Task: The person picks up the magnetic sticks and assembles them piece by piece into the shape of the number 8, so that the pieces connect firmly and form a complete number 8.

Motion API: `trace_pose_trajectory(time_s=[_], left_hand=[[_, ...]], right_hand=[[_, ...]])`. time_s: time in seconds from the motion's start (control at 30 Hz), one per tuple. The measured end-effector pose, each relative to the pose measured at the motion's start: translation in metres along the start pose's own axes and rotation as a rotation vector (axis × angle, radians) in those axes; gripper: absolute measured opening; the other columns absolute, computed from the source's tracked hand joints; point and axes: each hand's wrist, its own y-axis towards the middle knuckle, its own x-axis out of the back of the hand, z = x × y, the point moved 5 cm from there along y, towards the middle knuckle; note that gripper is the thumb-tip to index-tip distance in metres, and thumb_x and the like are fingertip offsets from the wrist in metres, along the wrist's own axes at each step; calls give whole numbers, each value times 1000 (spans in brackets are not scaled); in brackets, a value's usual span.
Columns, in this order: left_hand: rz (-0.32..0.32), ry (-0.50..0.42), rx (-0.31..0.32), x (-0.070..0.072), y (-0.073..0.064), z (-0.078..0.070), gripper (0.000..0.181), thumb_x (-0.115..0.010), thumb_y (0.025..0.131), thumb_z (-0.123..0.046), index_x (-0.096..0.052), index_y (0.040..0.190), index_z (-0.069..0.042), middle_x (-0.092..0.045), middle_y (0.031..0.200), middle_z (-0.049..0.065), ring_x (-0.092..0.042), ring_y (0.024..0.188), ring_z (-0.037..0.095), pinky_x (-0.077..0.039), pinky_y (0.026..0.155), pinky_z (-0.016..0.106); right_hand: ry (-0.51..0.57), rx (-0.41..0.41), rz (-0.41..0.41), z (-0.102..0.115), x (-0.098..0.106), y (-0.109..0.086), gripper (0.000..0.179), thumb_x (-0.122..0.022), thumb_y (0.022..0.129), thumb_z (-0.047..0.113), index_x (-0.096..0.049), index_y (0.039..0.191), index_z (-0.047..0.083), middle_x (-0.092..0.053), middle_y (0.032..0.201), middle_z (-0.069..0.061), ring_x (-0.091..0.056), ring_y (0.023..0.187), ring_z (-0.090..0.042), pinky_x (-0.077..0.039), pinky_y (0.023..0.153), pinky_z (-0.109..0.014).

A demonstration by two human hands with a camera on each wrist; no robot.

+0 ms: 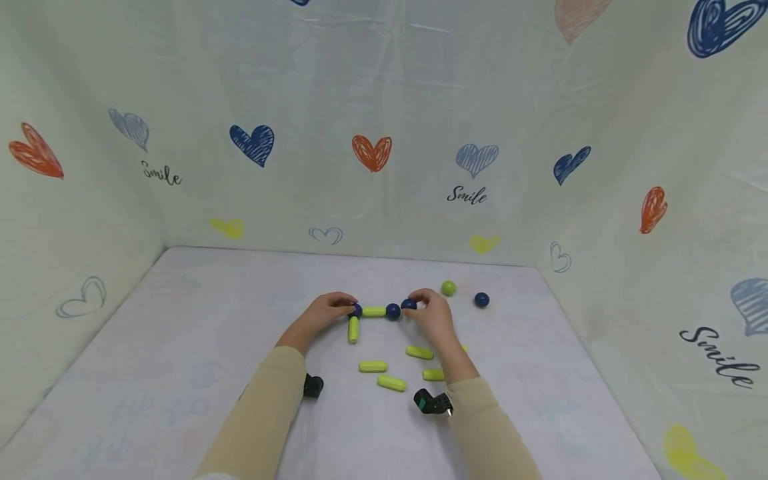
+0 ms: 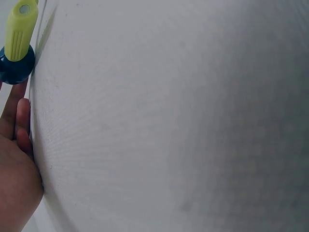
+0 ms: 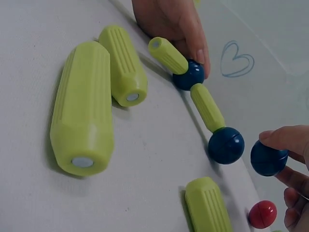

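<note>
My left hand (image 1: 324, 313) holds a dark blue ball (image 3: 189, 75) between thumb and fingers. Two yellow-green magnetic rods join that ball: one rod (image 1: 353, 330) points toward me, and the other rod (image 3: 207, 107) runs right to a second blue ball (image 3: 226, 146). Just right of this second ball, my right hand (image 1: 435, 317) pinches a separate blue ball (image 3: 269, 158). A narrow gap shows between the two balls in the right wrist view. In the left wrist view, one rod (image 2: 20, 36) stands out from the blue ball (image 2: 18, 67) at the fingertips.
Several loose yellow-green rods (image 1: 373, 367) lie nearer me, some partly behind the right arm. Beyond the right hand are a green ball (image 1: 449, 288) and another blue ball (image 1: 482, 300). The right wrist view also has a red ball (image 3: 263, 214). A heart-printed cloth (image 1: 372, 213) hangs behind the table.
</note>
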Motion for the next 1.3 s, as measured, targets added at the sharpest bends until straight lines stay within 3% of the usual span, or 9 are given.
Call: trace_pose_trajectory(time_s=[0.17,0.43,0.8,1.3], left_hand=[[-1,-9,5,0,0,1,25,-65,94,-16,-68,119,-10,-63,121,10,-54,116,29,-41,101,45],[-7,-2,4,0,1,1,25,-65,94,-16,-68,119,-10,-63,121,10,-53,118,28,-41,101,45],[-2,-5,9,0,2,1,26,-67,94,-17,-68,118,-10,-63,121,11,-54,116,28,-41,102,45],[16,10,-3,-1,3,0,27,-66,94,-20,-67,120,-11,-62,123,9,-53,118,28,-40,102,46]], right_hand=[[6,4,12,5,-3,-8,29,-81,79,12,-69,105,11,-65,107,-5,-55,101,-29,-46,86,-43],[43,21,35,9,-13,-20,27,-81,80,14,-68,104,11,-64,102,-3,-50,93,-24,-43,75,-35],[162,19,99,18,-25,-37,27,-79,82,11,-65,105,9,-61,106,-7,-55,92,-23,-49,75,-33],[172,46,180,18,-42,-50,27,-79,82,15,-62,103,11,-56,107,-6,-55,86,-20,-49,71,-32]])
